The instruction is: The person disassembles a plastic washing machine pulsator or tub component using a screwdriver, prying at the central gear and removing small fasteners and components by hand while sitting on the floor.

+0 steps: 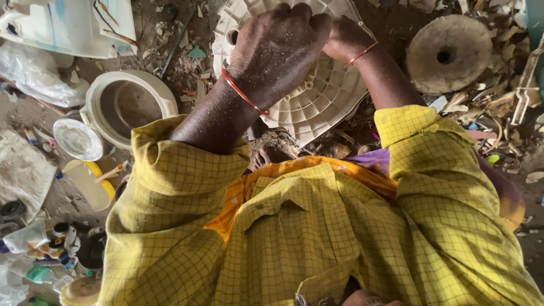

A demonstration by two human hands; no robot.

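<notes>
A round cream plastic disc [317,99] with a ribbed grid of cells stands tilted on the littered ground in front of me. My left hand [277,48] is clenched over the upper middle of the disc, a red band on its wrist. Just beside it, my right hand [343,37] is closed at the same spot, also with a red band. What the fingers grip is hidden behind the hands. Yellow checked sleeves cover both arms.
A cream plastic tub [127,105] lies at the left with a clear lid [79,139] and a yellow scoop [90,181] below it. A dusty round disc with a centre hole [449,54] sits at upper right. Bottles and scraps [51,249] crowd the lower left.
</notes>
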